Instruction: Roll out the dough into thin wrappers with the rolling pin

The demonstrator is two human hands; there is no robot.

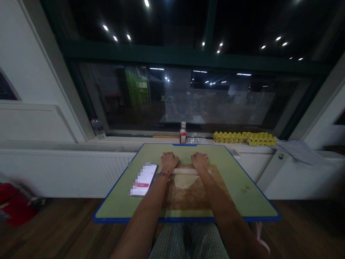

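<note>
Checked cloth on the lap (pixel 185 242) was nearest, cut off at the bottom edge. Just past it stood a green table (pixel 242 187) with a blue rim. A brown board (pixel 188 196) lay on the table. Pale dough (pixel 184 181) sat on the board. A rolling pin (pixel 185 171) lay across the far edge of the dough. The left hand (pixel 169 161) was pressed down on the left end of the pin, and the right hand (pixel 199 160) on the right end, a little apart. The hands hid both ends of the pin.

A phone (pixel 144 180) lay on the table left of the board. Its screen was blurred, so no words could be read. Behind the table, on the sill, stood a small bottle (pixel 183 133) with a red label too small to read. Yellow egg trays (pixel 244 137) lay right of the bottle. The room was dark.
</note>
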